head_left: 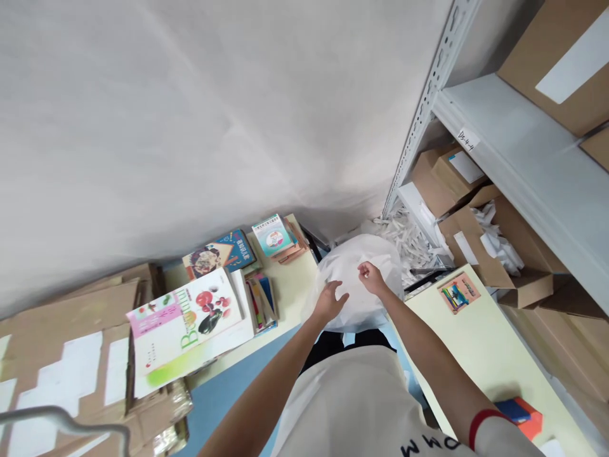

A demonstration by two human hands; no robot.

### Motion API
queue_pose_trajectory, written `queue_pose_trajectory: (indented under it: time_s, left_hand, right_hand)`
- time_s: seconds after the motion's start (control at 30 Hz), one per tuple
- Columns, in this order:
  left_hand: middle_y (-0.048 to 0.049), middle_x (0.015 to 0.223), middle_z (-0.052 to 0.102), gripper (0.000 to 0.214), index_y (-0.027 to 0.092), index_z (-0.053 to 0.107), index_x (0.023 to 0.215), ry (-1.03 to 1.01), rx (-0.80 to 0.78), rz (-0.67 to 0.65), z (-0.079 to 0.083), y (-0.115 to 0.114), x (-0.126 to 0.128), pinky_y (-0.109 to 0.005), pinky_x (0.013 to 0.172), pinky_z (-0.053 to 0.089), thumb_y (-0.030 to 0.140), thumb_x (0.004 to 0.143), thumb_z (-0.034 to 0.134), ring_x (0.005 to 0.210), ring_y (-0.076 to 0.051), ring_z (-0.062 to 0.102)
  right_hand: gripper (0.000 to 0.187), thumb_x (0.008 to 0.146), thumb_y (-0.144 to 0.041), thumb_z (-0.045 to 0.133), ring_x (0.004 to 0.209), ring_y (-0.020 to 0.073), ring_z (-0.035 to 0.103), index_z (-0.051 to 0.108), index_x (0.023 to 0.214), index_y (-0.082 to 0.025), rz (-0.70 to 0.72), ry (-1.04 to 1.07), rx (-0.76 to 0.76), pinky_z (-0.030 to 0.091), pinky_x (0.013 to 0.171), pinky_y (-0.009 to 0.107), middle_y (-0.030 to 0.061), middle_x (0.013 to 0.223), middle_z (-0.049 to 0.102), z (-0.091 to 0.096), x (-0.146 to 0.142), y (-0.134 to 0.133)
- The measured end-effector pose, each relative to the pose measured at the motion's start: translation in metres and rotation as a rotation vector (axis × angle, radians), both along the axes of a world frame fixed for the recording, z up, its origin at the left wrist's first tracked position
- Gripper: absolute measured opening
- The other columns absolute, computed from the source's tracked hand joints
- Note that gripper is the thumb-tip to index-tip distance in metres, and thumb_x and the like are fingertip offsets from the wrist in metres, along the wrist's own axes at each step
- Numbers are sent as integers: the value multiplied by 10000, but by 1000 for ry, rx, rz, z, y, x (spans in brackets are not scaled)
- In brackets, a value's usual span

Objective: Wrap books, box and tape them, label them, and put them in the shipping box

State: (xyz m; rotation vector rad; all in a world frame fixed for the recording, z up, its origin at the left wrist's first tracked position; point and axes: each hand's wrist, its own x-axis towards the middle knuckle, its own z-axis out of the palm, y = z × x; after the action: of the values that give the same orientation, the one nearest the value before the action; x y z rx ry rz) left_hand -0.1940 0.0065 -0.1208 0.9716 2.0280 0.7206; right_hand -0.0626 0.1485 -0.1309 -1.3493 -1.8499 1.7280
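A white, see-through plastic bag (354,251) bulges upright in front of my body, between two pale tabletops. Over its left part is my left hand (330,302), its thumb and fingers apart with nothing visible between them. My right hand (372,279) is over the bag's right part, fingers curled in toward the thumb. Whatever those fingertips may pinch is too small to make out. White paper-like pieces show faintly through the plastic.
Book stacks, one topped by a white book (190,324), line the left table (297,273). Flattened cardboard (52,324) lies farther left. A small orange booklet (459,293) rests on the right table (457,343). Paper strips (404,241) pile behind the bag; shelves (523,133) hold cartons.
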Motion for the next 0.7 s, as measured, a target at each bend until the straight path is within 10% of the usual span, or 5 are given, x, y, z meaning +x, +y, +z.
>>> queue_pose_trajectory:
  time_s: [0.2, 0.37, 0.53, 0.7]
  left_hand:
    - [-163, 1406, 529, 717, 200, 538, 1282, 238, 224, -224, 23, 3, 3, -537, 1053, 410, 342, 628, 794, 1311, -359, 479]
    - [-105, 1136, 701, 177, 206, 638, 964, 116, 319, -359, 54, 19, 13, -481, 986, 454, 281, 810, 594, 1168, -295, 597]
    - [-31, 821, 691, 180, 195, 585, 913, -226, 423, -230, 85, 29, 15, -320, 724, 529, 318, 791, 536, 810, -197, 660]
    - [-36, 827, 704, 281, 175, 606, 916, -544, 522, -158, 130, 27, -6, -301, 692, 520, 366, 710, 620, 757, -187, 644]
  right_hand:
    - [346, 604, -170, 595, 695, 118, 530, 640, 943, -226, -106, 363, -309, 437, 693, 249, -51, 733, 565, 56, 30, -18]
    - [131, 599, -190, 682, 707, 128, 539, 625, 715, -215, -187, 628, -484, 452, 707, 266, -29, 743, 580, 110, 42, -37]
    - [259, 710, -369, 726, 958, 191, 598, 618, 927, -279, -295, 724, -224, 500, 877, 371, 6, 985, 628, 149, 57, -43]
    - [815, 587, -493, 844, 1305, 273, 443, 511, 1303, -290, -135, 318, 237, 318, 1107, 461, 81, 1323, 548, 165, 79, -45]
